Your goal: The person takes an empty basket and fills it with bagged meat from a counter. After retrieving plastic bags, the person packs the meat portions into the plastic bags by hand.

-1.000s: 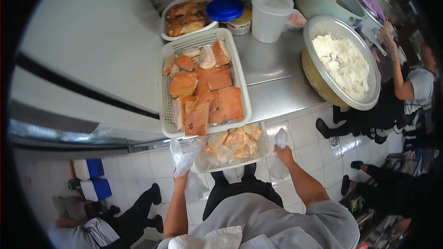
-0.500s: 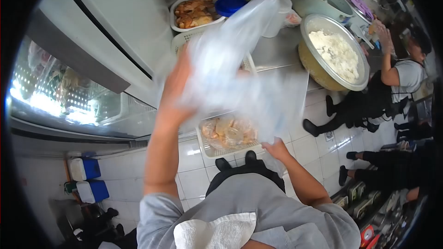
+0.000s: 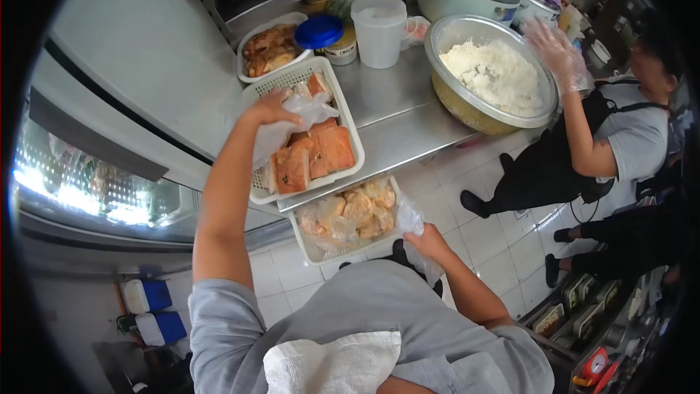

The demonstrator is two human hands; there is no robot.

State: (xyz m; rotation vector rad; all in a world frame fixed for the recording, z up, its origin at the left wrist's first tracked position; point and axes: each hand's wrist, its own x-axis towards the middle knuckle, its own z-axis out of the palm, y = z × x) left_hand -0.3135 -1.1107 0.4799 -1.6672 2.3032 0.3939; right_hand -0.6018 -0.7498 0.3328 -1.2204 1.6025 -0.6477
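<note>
My left hand (image 3: pixel 270 107) is over the far-left side of a cream perforated basket (image 3: pixel 350 120), its fingers closed on a crumpled clear plastic bag (image 3: pixel 273 138). Orange-pink slabs of meat or fish (image 3: pixel 332 149) fill the basket, partly under that plastic. My right hand (image 3: pixel 430 242) grips a second bunched clear plastic bag (image 3: pixel 410 217) close to my body. Just left of it, below the counter edge, a lower cream basket (image 3: pixel 317 254) contains pale yellowish pieces, apparently chicken, in clear plastic (image 3: pixel 357 211).
On the steel counter (image 3: pixel 408 95) stand a tub of browned meat (image 3: pixel 270 51), a blue-lidded jar (image 3: pixel 321 33), a white plastic container (image 3: pixel 379 33) and a large bowl of rice (image 3: pixel 499 76). A co-worker's gloved hand (image 3: pixel 558 58) is beside the rice. A glass-fronted fridge (image 3: pixel 95 160) borders the left.
The large plastic that blurred across the view has come down onto the upper basket with my left hand, uncovering the slabs. My right hand still holds plastic. The co-worker's hand appears nearer the rice.
</note>
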